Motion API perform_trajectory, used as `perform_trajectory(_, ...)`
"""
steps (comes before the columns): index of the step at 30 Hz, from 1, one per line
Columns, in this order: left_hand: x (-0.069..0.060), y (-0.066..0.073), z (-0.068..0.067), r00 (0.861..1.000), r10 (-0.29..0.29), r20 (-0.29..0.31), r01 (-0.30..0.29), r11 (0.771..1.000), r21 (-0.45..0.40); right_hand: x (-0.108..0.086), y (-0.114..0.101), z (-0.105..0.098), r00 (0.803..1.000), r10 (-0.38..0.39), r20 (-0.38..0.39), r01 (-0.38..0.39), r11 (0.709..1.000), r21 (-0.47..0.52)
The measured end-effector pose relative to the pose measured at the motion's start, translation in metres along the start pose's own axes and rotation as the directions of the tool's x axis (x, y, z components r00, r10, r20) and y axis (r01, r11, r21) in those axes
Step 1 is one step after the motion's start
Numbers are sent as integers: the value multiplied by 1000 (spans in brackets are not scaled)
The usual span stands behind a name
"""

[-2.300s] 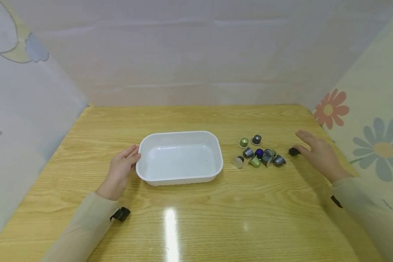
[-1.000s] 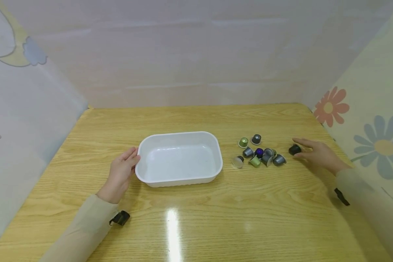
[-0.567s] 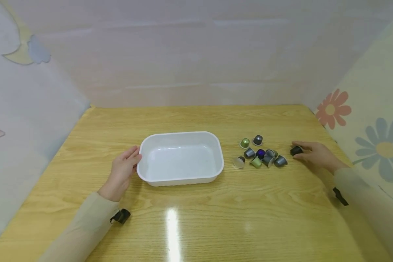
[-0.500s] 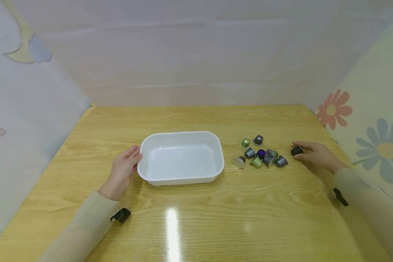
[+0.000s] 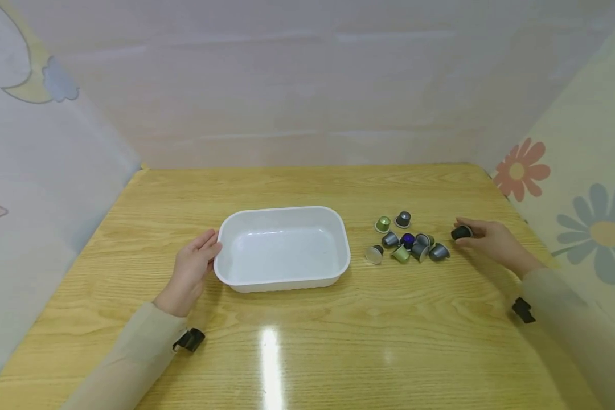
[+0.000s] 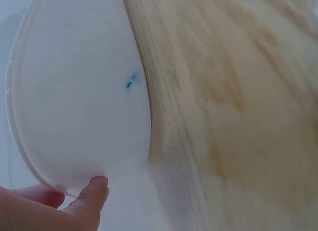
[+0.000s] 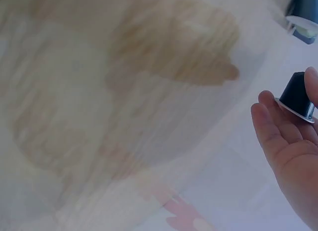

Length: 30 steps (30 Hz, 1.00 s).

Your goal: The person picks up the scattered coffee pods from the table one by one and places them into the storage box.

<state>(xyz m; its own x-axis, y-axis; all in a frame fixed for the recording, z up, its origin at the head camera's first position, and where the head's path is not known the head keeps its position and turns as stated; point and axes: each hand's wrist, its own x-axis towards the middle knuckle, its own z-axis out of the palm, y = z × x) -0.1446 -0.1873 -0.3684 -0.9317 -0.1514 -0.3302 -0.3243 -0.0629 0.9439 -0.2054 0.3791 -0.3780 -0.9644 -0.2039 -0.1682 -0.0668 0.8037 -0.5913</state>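
Note:
A white rectangular plastic tray (image 5: 282, 256) stands on the wooden table. My left hand (image 5: 187, 276) holds its left end, thumb and fingers at the rim; the left wrist view shows the hand (image 6: 64, 206) beside the tray wall (image 6: 84, 102), which bears a small blue mark. At the right, my right hand (image 5: 494, 245) pinches a black coffee capsule (image 5: 461, 232) between thumb and fingers. In the right wrist view the capsule (image 7: 295, 98) tilts, its pale rim toward the fingers. Left of that hand lies a loose group of coffee capsules, among them a grey one (image 5: 439, 252) and a purple one (image 5: 407, 241).
A green capsule (image 5: 383, 224) and a dark capsule (image 5: 402, 219) stand behind the group. A capsule with a pale lid (image 5: 374, 254) lies nearest the tray. Patterned walls border the wooden table (image 5: 338, 341) on the left, right and back.
My right hand has come down onto the black capsule, taken hold of it and moved it slightly left and up. The left hand and tray have stayed in place.

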Motion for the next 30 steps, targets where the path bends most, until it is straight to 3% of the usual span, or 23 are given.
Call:
perform_trajectory(15,-1,-1,1,1000,11,6,-11,1000,-9,-10,-42,3,999,26,-25,-24,996,83)
perform_trajectory(30,-1,-1,0,1000,27,10,-26,999,-18,-13,-65,12,997,33,-70,-22,987,160)
